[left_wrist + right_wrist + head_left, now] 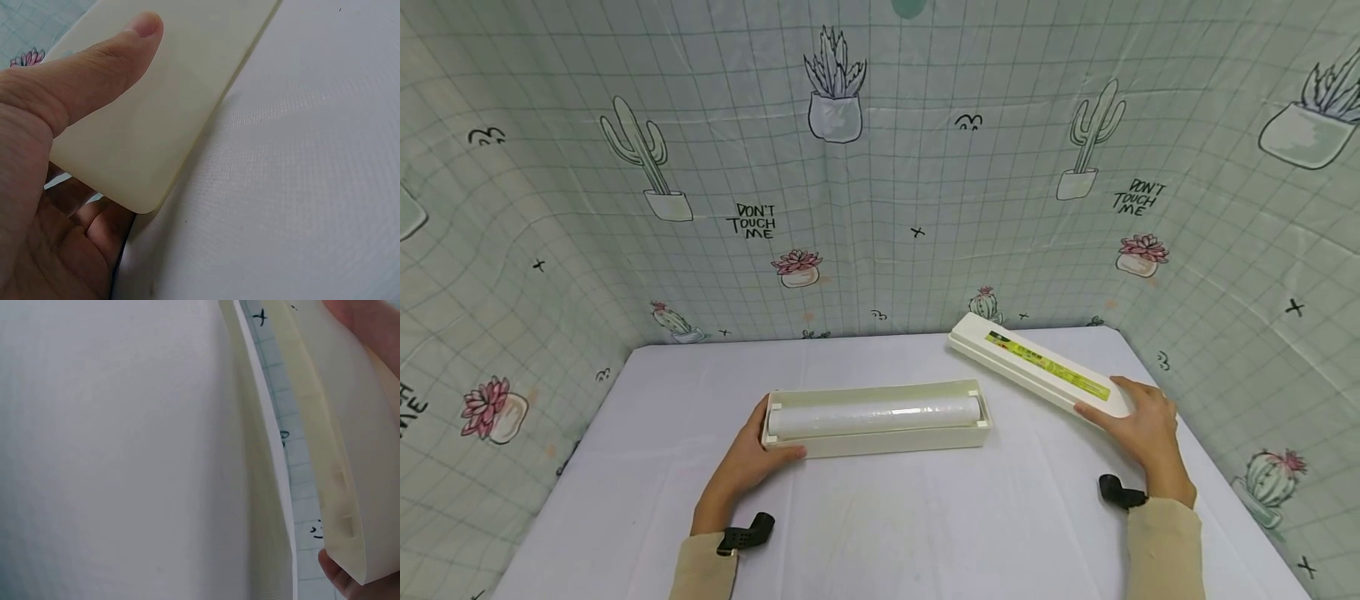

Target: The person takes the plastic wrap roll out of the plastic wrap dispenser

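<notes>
Two hands work on a white bench (880, 517) walled in by a cactus-print cloth (880, 208). In the head view, a long cream tray (880, 442) lies across the middle of the bench with a roll of clear wrap (874, 414) lying lengthwise inside it. The left hand (752, 457) grips the tray's left end, thumb along the front wall and fingers behind the end. To the right and farther back, well apart from the tray, the cream lid (1037, 367) with its green and yellow label lies at an angle toward the back right corner. The right hand (1138, 425) holds the lid's near end, fingers curled over its top edge. Both sleeves are beige, and a black strap mount sits at each wrist.

From the left wrist, the thumb (94, 69) presses flat against the smooth cream wall of the tray (162, 119), while the fingers (100, 225) curl under and behind its rounded corner. The bench cover (300, 175) fills the rest.

From the right wrist, the lid (337, 462) runs away from the camera on edge, showing its hollow inner side with small ribs. A fingertip (337, 572) shows below its near end and part of the hand (369, 325) at the top corner, so the lid is pinched between them. The bench (112, 450) spreads to the left.
</notes>
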